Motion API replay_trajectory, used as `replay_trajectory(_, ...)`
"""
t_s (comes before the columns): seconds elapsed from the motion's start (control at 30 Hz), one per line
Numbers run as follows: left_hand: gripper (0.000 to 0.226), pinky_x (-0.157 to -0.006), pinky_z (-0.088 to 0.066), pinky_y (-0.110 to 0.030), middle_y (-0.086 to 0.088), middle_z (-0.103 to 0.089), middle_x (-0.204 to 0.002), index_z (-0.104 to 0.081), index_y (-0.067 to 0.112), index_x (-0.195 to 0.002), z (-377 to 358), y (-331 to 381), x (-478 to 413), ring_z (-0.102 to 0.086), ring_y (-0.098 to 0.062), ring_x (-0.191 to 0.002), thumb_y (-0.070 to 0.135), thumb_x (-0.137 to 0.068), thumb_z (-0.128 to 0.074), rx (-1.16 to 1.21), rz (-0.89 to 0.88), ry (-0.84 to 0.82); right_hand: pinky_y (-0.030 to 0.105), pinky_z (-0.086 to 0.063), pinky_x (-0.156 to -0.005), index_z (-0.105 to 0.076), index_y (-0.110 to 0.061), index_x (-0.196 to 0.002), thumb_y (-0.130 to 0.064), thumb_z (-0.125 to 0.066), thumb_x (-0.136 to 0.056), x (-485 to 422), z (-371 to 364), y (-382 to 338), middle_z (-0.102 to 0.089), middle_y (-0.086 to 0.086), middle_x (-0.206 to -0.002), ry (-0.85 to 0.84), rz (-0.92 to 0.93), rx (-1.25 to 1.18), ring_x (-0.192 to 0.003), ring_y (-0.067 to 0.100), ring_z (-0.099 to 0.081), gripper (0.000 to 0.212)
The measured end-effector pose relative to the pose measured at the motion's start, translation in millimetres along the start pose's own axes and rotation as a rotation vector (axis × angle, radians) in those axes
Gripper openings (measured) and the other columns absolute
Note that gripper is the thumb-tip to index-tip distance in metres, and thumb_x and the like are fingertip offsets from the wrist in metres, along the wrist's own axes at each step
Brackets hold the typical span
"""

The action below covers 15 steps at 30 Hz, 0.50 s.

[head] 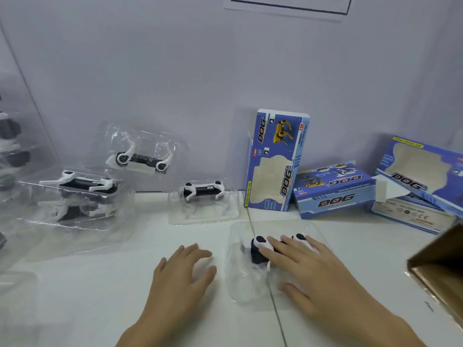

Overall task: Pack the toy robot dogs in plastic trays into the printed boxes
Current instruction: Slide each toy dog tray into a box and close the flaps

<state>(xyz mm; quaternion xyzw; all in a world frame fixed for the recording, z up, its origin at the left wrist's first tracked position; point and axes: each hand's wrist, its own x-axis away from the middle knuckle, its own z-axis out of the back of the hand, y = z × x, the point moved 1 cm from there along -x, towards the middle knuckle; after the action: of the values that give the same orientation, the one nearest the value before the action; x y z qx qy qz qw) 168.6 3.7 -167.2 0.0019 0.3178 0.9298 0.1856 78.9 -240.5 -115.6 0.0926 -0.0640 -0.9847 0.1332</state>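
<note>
A black and white toy robot dog [258, 249] stands in a clear plastic tray [240, 279] near the table's front. My right hand [308, 266] lies over the dog, fingers straight across its back and thumb on the tray's near side. Left of the tray, my left hand [185, 269] rests flat on the table. Another dog in its tray [203, 190] stands behind. Blue printed boxes stand at the back: one upright [273, 161], one lying flat [333, 194], one open at the right [421, 186].
More dogs in clear trays are stacked at the left [82, 186], and one tray leans on the wall [140, 159]. A brown cardboard carton [441, 269] juts in at the right edge. The white table [100, 296] meets a pale wall behind.
</note>
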Motion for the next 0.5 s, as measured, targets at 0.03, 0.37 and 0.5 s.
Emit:
replay_trajectory(0.03, 0.027, -0.108, -0.032, -0.027, 0.027, -0.047, -0.142, -0.054, 0.045, -0.125, 3, 9, -6, -0.038, -0.005, -0.141, 0.045, -0.098, -0.055, 0.157, 0.018, 0.039, 0.04, -0.043, -0.109, -0.042, -0.036, -0.149, -0.046, -0.058, -0.085, -1, -2, 0, -0.05, -0.015, -0.149, -0.001, -0.006, -0.034, -0.134, 0.011, -0.052, 0.066)
replay_trajectory(0.37, 0.073, -0.09, -0.046, -0.029, -0.004, -0.05, -0.145, -0.037, 0.018, -0.147, 22, 112, -167, -0.05, -0.019, -0.127, 0.033, -0.088, -0.076, 0.497, -0.033, 0.136, 0.025, -0.047, -0.086, -0.067, -0.052, -0.113, -0.072, -0.069, -0.053, 8, 6, 23, -0.061, -0.015, -0.136, 0.086, -0.079, -0.201, -0.122, 0.009, -0.061, 0.063)
replay_trajectory(0.5, 0.09, -0.088, -0.052, -0.034, -0.005, -0.049, -0.146, -0.03, 0.018, -0.15, -1, 132, -217, -0.052, -0.019, -0.123, 0.036, -0.079, -0.084, 0.61, 0.081, 0.09, 0.042, -0.036, -0.105, -0.047, -0.055, -0.138, -0.075, -0.058, -0.058, 5, 6, 42, -0.028, -0.004, -0.163, 0.023, -0.079, -0.174, -0.149, 0.027, -0.026, 0.084)
